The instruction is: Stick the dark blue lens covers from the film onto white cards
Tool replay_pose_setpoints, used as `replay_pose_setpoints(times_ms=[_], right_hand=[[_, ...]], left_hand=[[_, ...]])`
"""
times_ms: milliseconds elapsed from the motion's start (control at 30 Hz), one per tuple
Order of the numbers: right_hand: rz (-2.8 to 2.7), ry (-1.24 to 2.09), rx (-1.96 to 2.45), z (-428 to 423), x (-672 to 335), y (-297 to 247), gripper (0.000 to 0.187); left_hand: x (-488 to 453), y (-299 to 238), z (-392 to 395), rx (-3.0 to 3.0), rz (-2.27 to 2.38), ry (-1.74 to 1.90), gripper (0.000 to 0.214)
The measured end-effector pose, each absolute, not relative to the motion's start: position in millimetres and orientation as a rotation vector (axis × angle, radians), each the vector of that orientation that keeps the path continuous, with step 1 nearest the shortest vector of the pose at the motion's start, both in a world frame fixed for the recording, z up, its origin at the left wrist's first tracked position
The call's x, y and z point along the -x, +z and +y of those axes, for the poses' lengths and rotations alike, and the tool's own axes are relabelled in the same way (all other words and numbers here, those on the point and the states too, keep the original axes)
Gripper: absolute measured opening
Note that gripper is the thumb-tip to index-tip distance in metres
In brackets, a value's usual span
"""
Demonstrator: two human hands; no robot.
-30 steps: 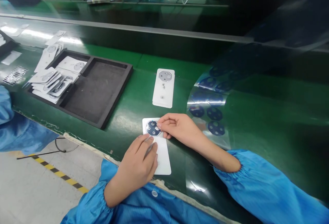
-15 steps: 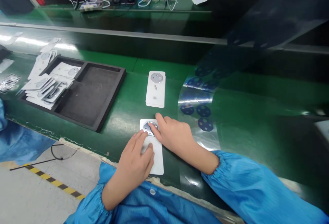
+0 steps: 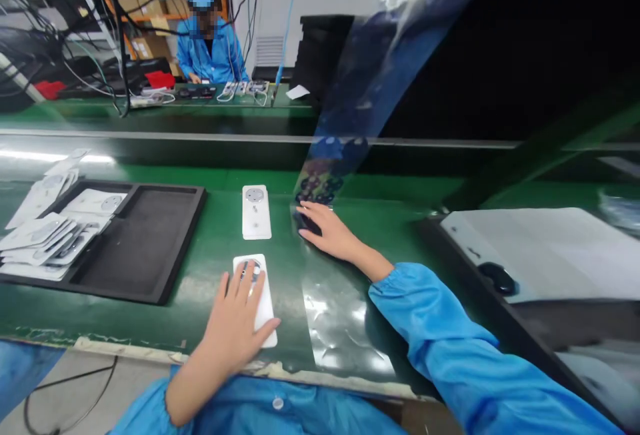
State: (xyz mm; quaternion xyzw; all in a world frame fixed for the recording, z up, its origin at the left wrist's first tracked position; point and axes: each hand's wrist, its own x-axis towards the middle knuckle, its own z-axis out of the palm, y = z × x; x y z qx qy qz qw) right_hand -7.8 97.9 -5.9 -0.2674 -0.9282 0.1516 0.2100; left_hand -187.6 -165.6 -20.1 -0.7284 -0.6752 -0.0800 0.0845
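Note:
My left hand [image 3: 235, 315] lies with its fingers spread on a white phone-shaped panel [image 3: 267, 318]. Its fingertips cover part of the round grey camera plate [image 3: 257, 268] at the panel's far end. Farther off, more white panels [image 3: 256, 218] lie in a small stack, the top one with a similar round plate. My right hand [image 3: 327, 228] is at a strip of clear film [image 3: 345, 318] carrying dark round stickers [image 3: 320, 185]. Its thumb and fingers are apart, with a dark patch showing between them; contact with a sticker is not clear.
To the left, a black tray [image 3: 145, 242] holds several white panels [image 3: 50, 238], partly overlapping. The film rises toward the upper right. At right lies a black tray [image 3: 435, 235] with white sheets [image 3: 540, 248] and a dark oval thing [image 3: 497, 278]. Across the bench sits a person [image 3: 213, 55].
My right hand has left the panel's round plate and moved right to the film. The left hand has flattened over the panel. The head view has tilted up and turned right.

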Motion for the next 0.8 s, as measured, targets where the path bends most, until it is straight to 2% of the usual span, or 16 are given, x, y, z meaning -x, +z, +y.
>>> replay_pose_setpoints(times_ms=[100,167,333,467,600,733,800], right_hand=[[-2.699,0.417,0.735,102.8,-2.1,-24.0,0.058],[-2.698,0.381,0.767,100.6,-2.9,-28.6,0.059],[-2.615,0.216,0.746,95.7,0.6,-25.0,0.036],[-2.569,0.286,0.713,92.0,3.0,-23.6,0.023],[-2.495,0.647,0.818,90.0,0.3,-12.8,0.014],[-2.247,1.310,0.891,95.1,-13.1,14.9,0.044],[-2.006,1.643,0.827,96.9,-20.1,27.1,0.053]], left_hand=[[237.9,-18.6,-144.1,2.076,-2.110,-0.151,0.065],[267.6,-11.9,-126.1,1.991,-2.205,-0.066,0.060],[283.0,4.7,-79.6,1.970,-2.179,-0.017,0.052],[251.2,6.3,-56.7,2.052,-2.114,-0.014,0.053],[211.4,7.5,-82.6,2.147,-2.057,0.000,0.056],[169.1,5.6,-154.4,2.195,-1.957,-0.102,0.054],[153.1,3.5,-185.0,2.252,-1.904,-0.223,0.054]])
